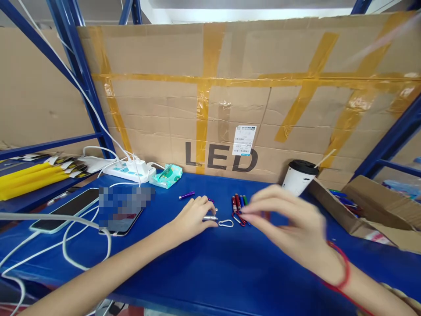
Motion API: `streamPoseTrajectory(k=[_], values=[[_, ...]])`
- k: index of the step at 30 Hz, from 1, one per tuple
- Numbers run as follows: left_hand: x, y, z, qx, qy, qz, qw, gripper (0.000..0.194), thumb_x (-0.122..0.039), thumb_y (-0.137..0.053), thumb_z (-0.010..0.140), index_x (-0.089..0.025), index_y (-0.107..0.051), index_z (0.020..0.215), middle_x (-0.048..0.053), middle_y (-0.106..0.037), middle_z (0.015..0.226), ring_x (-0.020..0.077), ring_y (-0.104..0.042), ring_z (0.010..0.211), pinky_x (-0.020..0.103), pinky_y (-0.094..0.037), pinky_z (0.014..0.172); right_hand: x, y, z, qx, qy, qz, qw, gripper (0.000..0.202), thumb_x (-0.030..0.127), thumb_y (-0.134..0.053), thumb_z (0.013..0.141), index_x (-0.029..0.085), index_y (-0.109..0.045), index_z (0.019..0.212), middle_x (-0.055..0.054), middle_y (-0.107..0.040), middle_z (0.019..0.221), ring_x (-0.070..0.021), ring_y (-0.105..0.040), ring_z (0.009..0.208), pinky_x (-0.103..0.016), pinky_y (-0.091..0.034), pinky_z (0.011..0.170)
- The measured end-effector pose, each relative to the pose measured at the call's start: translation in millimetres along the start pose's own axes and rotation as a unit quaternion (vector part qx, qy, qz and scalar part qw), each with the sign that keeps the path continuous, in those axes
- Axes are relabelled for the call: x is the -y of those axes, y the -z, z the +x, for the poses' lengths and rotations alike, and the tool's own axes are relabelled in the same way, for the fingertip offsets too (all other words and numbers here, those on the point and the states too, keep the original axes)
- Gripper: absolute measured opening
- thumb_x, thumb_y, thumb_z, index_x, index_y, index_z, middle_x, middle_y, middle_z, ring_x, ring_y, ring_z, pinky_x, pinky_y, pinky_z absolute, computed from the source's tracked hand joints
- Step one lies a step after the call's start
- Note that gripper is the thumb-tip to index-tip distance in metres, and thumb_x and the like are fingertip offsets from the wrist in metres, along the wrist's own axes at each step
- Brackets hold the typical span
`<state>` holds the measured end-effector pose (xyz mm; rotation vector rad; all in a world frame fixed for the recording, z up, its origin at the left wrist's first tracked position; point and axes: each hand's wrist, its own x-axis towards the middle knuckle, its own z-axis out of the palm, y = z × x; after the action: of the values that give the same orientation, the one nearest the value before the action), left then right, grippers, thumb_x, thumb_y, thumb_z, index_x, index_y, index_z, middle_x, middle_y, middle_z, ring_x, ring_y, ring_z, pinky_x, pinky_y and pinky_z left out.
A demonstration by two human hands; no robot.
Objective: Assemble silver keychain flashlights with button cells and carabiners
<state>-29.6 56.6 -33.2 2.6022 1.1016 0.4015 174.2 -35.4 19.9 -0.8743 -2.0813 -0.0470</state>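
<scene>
My left hand (pixel 194 216) rests on the blue table, its fingers closed around a small silver metal tube (pixel 209 218) that looks like a keychain light. Just right of its fingertips lies a silver carabiner clip (pixel 226 223). A purple tube (pixel 187 195) lies behind the left hand, and more purple shows past the knuckles. My right hand (pixel 286 219), blurred, is raised over the table with thumb and index finger pinched together; what they hold, if anything, is too small to make out. Beyond those fingertips several red, blue and green tubes (pixel 238 202) lie side by side, with red clips near them.
At the right stand a white cup with a black lid (pixel 297 177) and an open cardboard box (pixel 332 210) holding more coloured tubes. At the left are two phones (pixel 66 210), white cables, a power strip (pixel 126 170) and a tissue pack (pixel 166 175). Cardboard (pixel 164 109) walls the back.
</scene>
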Motion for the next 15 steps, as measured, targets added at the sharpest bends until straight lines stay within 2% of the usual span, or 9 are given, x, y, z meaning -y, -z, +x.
streamPoseTrajectory(k=[2,4,6,9,12,15], values=[[9,-7.4,4,0.029,-0.002,-0.001,1.000,0.018,-0.031,-0.060,0.079,-0.018,-0.055,0.092,0.005,-0.055,0.097,0.0203,-0.051,0.095,0.032,-0.040,0.080,-24,-19,12,0.092,-0.043,-0.001,0.995,0.010,0.024,-0.057,0.084,0.023,-0.065,0.090,-0.002,-0.063,0.086,-0.0090,-0.058,0.063,-0.020,-0.047,0.054],[15,-15.7,5,0.030,-0.005,-0.018,0.999,0.012,-0.028,-0.053,0.084,-0.018,-0.054,0.091,0.005,-0.055,0.097,0.0192,-0.051,0.093,0.031,-0.040,0.080,-44,-36,8,0.190,-0.091,-0.031,0.977,0.010,0.027,-0.058,0.083,0.025,-0.065,0.090,0.000,-0.063,0.089,-0.0088,-0.058,0.060,-0.021,-0.046,0.055],[19,-22.3,4,0.025,-0.009,-0.037,0.999,0.011,-0.027,-0.050,0.085,-0.018,-0.053,0.089,0.004,-0.055,0.096,0.0190,-0.051,0.091,0.031,-0.040,0.081,-56,-47,-3,0.245,-0.119,-0.063,0.960,0.012,0.026,-0.057,0.084,0.026,-0.065,0.092,0.001,-0.063,0.090,-0.0093,-0.059,0.060,-0.021,-0.044,0.054],[21,-26.8,2,0.003,0.001,-0.067,0.998,0.010,-0.026,-0.045,0.087,-0.018,-0.051,0.089,0.004,-0.055,0.094,0.0188,-0.050,0.090,0.032,-0.039,0.078,-63,-53,-11,0.291,-0.146,-0.091,0.941,0.012,0.026,-0.058,0.082,0.026,-0.066,0.091,0.002,-0.063,0.093,-0.0098,-0.059,0.059,-0.021,-0.041,0.052],[22,-26.4,1,-0.021,0.028,-0.142,0.989,0.010,-0.026,-0.041,0.089,-0.019,-0.047,0.090,0.002,-0.053,0.089,0.0161,-0.049,0.085,0.029,-0.039,0.075,-65,-55,-3,0.327,-0.151,-0.089,0.929,0.011,0.027,-0.061,0.080,0.025,-0.068,0.088,0.002,-0.065,0.087,-0.0109,-0.059,0.061,-0.021,-0.039,0.051],[21,-23.9,0,-0.029,0.052,-0.233,0.971,0.013,-0.029,-0.035,0.090,-0.020,-0.044,0.089,0.001,-0.051,0.085,0.0131,-0.048,0.078,0.026,-0.038,0.070,-67,-59,6,0.358,-0.132,-0.085,0.921,0.014,0.022,-0.059,0.079,0.023,-0.068,0.089,0.000,-0.065,0.081,-0.0125,-0.060,0.064,-0.021,-0.039,0.053]])
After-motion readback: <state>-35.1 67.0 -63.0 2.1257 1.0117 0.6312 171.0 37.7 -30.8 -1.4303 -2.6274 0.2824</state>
